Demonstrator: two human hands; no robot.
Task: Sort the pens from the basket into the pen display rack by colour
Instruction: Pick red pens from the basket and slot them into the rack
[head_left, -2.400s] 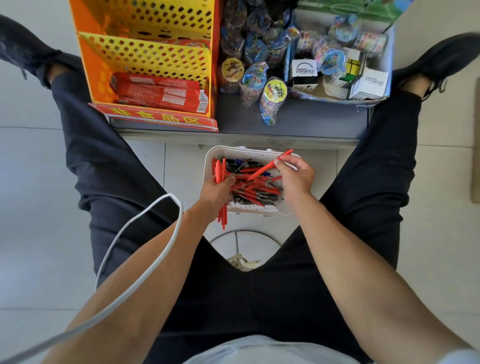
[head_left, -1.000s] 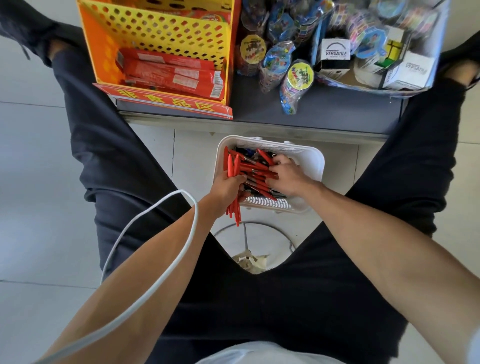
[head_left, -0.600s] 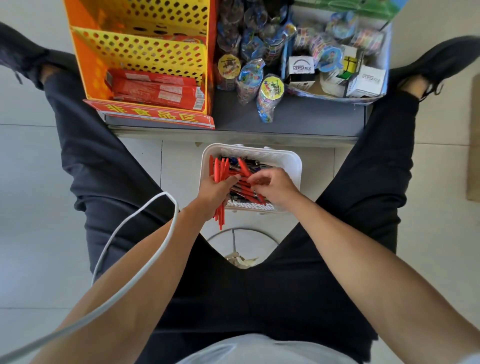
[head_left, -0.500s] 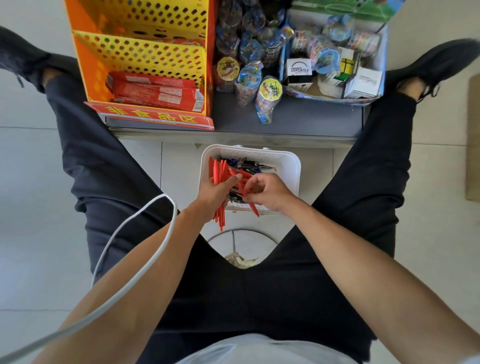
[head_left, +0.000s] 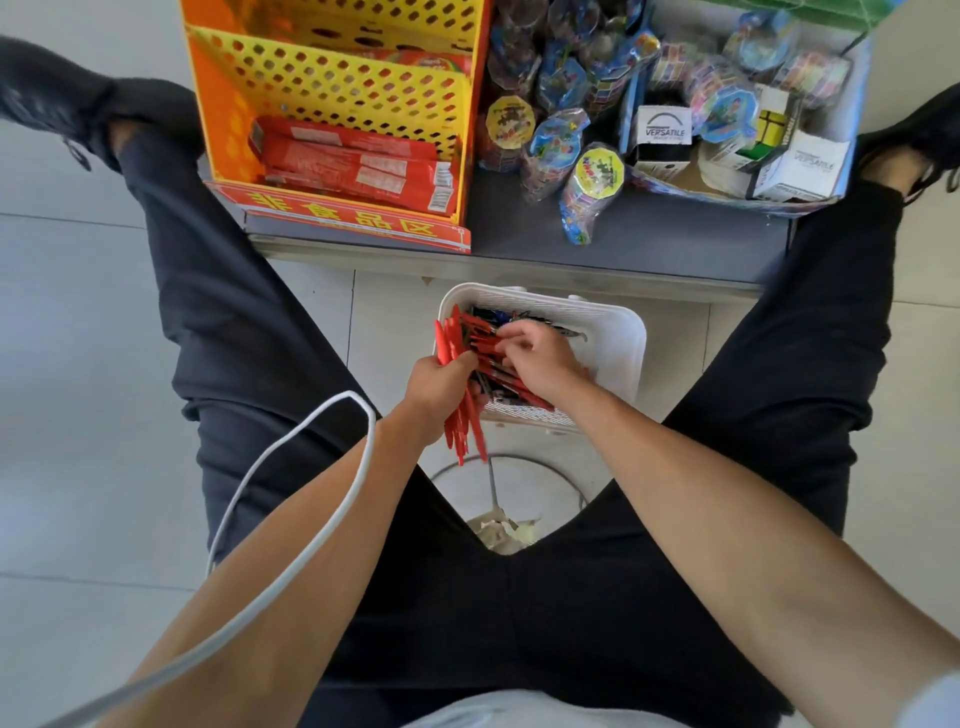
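Note:
A white basket (head_left: 615, 332) stands on the floor between my legs, holding several red, black and blue pens (head_left: 501, 371). My left hand (head_left: 439, 376) grips a bunch of red pens (head_left: 462, 421) upright at the basket's left edge. My right hand (head_left: 540, 358) reaches into the basket, its fingers curled and pinching a red pen in the pile. The orange and yellow display rack (head_left: 332, 88) stands on the low shelf ahead, at the left, with red packets in its front tier.
A grey shelf (head_left: 649, 234) carries wrapped toys (head_left: 587, 182) and a box of puzzle cubes (head_left: 789, 156) at the right. A white cable (head_left: 291, 493) loops over my left forearm. A wire stool ring (head_left: 509, 467) lies on the floor below the basket.
My right hand passed a red pen to the bunch in my left hand, then went back into the basket. My left hand stays at the basket's left edge.

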